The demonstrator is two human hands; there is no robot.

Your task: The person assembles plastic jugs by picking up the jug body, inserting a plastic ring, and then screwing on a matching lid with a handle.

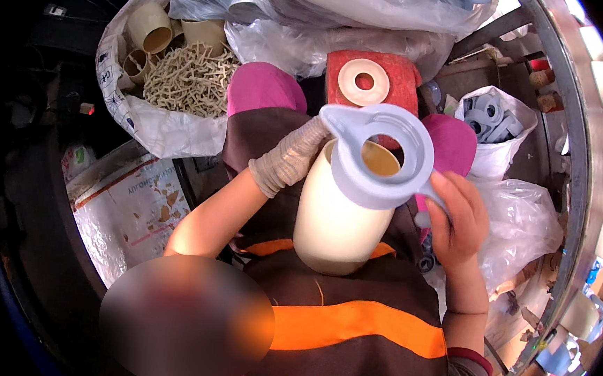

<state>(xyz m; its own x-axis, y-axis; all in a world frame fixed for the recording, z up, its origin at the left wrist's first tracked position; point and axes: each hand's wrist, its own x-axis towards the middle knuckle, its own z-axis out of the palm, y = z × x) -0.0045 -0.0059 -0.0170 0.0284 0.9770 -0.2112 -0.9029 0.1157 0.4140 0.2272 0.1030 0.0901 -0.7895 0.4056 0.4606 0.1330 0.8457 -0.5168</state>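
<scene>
A cream, rounded jug body (340,229) stands tilted on my lap, its open mouth upward. My left hand (289,158), in a grey-beige glove, grips it at the upper left side; the fingertips are partly hidden behind the jug and the spout. Over the mouth lies a grey-blue spout collar (368,191), a ring with a pointed spout to the left and a handle at the right. My bare right hand (460,216) is closed round that handle. Through the ring the jug's inside shows. Whether the collar is fully seated I cannot tell.
Beyond my knees a cream ring (347,88) rests on a red block (408,77). At the left a white sack (179,134) holds small cream pieces (186,82) and cups. Grey collars (492,117) fill a bag at the right, beside a metal frame (560,290).
</scene>
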